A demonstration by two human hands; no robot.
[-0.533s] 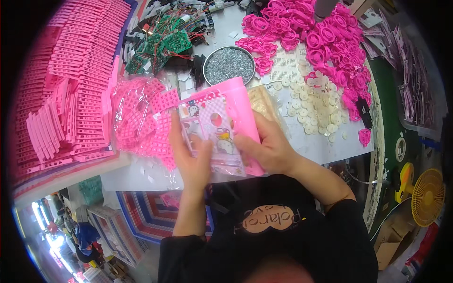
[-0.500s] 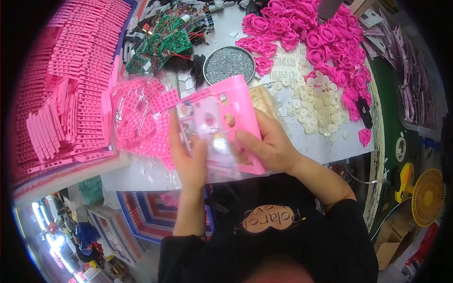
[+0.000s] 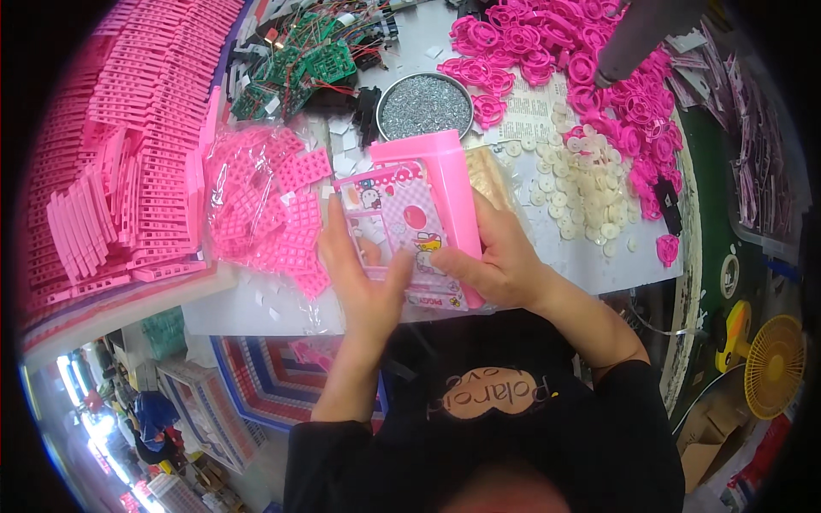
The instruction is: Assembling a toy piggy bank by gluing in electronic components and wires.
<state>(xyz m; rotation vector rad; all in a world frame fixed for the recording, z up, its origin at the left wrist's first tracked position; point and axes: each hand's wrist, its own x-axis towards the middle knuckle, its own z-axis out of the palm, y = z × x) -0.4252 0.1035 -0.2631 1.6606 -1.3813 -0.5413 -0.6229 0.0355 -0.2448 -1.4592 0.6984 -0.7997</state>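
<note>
Both hands gripping: printed panel [image 3: 400, 205] against pink casing [image 3: 464, 197], mid-frame, above near table edge.
Left hand [image 3: 363, 286] pinches panel at its 8 o'clock, thumb front, fingertip seen through opening or clear window, can't tell which; right hand [image 3: 500, 261] clamps casing at 4 o'clock, thumb across front. Casing smooth, rounded-edge plastic; panel thin, flat, glossy, cartoon print. From these: round metal dish [image 3: 472, 109] of grainy silvery bits at 12; green circuit boards [image 3: 329, 61], tangled wires, at 11; bagged pink keypads [image 3: 256, 201], gridded, at 9; flat pale discs [image 3: 560, 192] near 3; magenta ring parts [image 3: 530, 38] at 1. Right fingers mostly hidden behind casing; left thumb blurred; grey rod [image 3: 641, 38] cut off at top.
</note>
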